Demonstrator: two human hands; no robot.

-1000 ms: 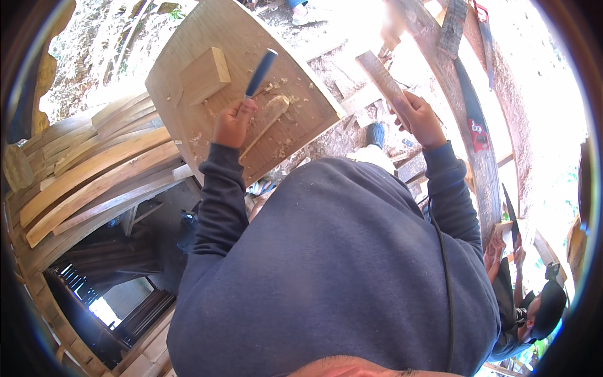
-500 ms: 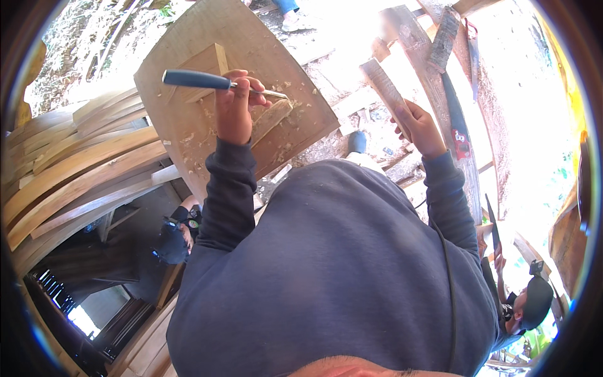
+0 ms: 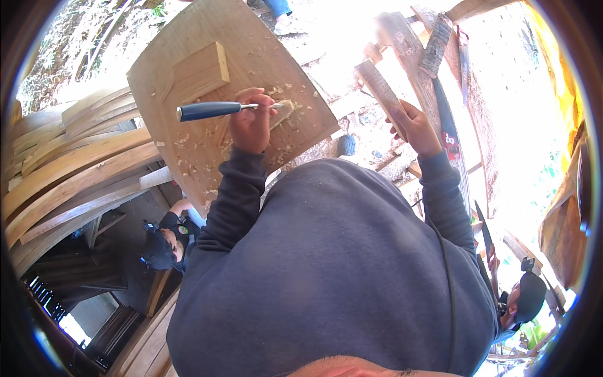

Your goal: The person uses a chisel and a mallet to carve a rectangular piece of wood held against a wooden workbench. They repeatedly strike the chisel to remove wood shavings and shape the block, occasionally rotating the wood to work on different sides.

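Observation:
My left hand point(image 3: 251, 131) is closed round a chisel, near where its blue handle point(image 3: 210, 111) meets the metal blade. The chisel lies nearly level, its blade toward a small pale piece of wood point(image 3: 287, 114) on a broad wooden board point(image 3: 264, 41). The hand partly hides that piece, and I cannot tell whether the tip touches it. To the right, my right hand point(image 3: 418, 130) grips a short, flat wooden bar point(image 3: 377, 85), raised apart from the chisel. Farther back on the board sits a rectangular wood block point(image 3: 200, 70), with shavings scattered about.
Long planks point(image 3: 75, 169) are stacked at the left. A hand saw point(image 3: 449, 119) lies by a thick timber point(image 3: 418, 60) at the right. One co-worker point(image 3: 164, 246) is at lower left, another point(image 3: 527, 295) at lower right. Someone's shoe point(image 3: 289, 26) shows beyond the board.
My left hand has moved slightly right and nearer to me, and the chisel's handle end has dropped to a more level angle. My right hand and the bar have shifted slightly left.

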